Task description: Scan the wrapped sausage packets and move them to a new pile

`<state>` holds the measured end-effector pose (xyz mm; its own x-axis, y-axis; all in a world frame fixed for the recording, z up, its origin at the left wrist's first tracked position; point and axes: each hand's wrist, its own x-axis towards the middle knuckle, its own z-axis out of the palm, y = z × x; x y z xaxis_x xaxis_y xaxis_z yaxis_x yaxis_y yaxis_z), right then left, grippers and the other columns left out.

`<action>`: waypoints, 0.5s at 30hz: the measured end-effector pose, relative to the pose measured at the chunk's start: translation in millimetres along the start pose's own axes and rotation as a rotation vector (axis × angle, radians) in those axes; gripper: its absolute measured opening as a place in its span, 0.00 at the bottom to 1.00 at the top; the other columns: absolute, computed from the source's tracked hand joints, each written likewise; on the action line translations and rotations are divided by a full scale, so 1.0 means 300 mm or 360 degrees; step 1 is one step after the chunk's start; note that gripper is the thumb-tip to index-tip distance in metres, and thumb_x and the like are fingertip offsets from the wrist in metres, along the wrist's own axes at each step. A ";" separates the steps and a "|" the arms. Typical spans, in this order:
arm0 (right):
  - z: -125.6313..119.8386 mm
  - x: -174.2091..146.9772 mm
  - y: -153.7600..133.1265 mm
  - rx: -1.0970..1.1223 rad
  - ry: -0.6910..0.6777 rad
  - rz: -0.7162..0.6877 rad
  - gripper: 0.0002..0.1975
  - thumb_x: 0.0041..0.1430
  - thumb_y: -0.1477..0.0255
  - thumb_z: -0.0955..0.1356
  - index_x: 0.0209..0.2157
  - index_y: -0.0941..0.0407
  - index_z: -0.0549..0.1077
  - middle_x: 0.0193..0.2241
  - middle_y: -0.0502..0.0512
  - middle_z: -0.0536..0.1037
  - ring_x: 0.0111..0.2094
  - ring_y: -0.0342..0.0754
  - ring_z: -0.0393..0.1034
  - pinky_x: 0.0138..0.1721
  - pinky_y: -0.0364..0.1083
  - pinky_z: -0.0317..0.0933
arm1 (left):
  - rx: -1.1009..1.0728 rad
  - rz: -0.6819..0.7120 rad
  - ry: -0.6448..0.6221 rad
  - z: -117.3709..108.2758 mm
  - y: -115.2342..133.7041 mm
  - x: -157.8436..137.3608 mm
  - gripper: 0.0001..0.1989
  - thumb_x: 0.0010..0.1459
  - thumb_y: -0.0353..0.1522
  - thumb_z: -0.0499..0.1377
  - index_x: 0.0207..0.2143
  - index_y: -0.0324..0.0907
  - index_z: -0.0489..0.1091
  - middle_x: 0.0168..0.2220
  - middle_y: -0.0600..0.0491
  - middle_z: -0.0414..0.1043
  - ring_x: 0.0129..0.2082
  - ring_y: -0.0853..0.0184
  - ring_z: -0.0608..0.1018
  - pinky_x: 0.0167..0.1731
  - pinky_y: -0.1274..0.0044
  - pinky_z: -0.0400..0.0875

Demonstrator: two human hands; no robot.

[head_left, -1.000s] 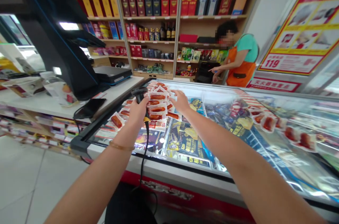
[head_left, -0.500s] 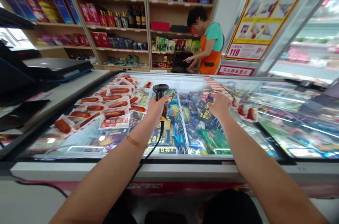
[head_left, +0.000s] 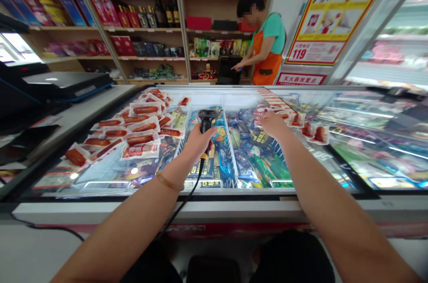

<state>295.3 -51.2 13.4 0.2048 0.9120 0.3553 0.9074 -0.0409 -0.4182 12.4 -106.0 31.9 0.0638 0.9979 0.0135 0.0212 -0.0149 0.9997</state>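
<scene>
My left hand [head_left: 197,141] is wrapped around the handle of a black barcode scanner [head_left: 207,116], held above the glass top of a chest freezer. From the scanner a black cable [head_left: 197,182] runs down toward me. To the right, my right hand [head_left: 273,124] is closed with its fingertips on a small red and white food packet [head_left: 260,119]; the fingers partly hide it. Several vacuum-packed sausages [head_left: 144,109] lie in a heap on the glass at left. A few more sealed packets [head_left: 306,129] lie just right of my right hand.
Under the glass, wire baskets [head_left: 230,149] hold bagged frozen goods. A counter with a flat grey device [head_left: 67,80] stands at left. Behind the freezer, a person in an orange apron [head_left: 267,58] stands by shelves [head_left: 143,29] of boxes and bottles.
The view has tipped downward. My right hand has moved slightly left, and the packet at its fingertips shows more plainly. My left hand still holds the scanner.
</scene>
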 end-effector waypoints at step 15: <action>-0.073 -0.053 -0.049 -0.0488 -0.0517 -0.0118 0.22 0.54 0.60 0.71 0.48 0.58 0.76 0.44 0.67 0.79 0.45 0.62 0.74 0.43 0.52 0.65 | 0.0107 0.0016 -0.0073 -0.016 -0.012 -0.010 0.16 0.50 0.40 0.65 0.35 0.44 0.64 0.20 0.58 0.70 0.12 0.73 0.67 0.14 0.80 0.58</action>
<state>286.8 -73.9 32.1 0.0539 0.9958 0.0736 0.9921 -0.0451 -0.1172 7.2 -108.7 28.4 0.1097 0.9937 0.0209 0.0875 -0.0306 0.9957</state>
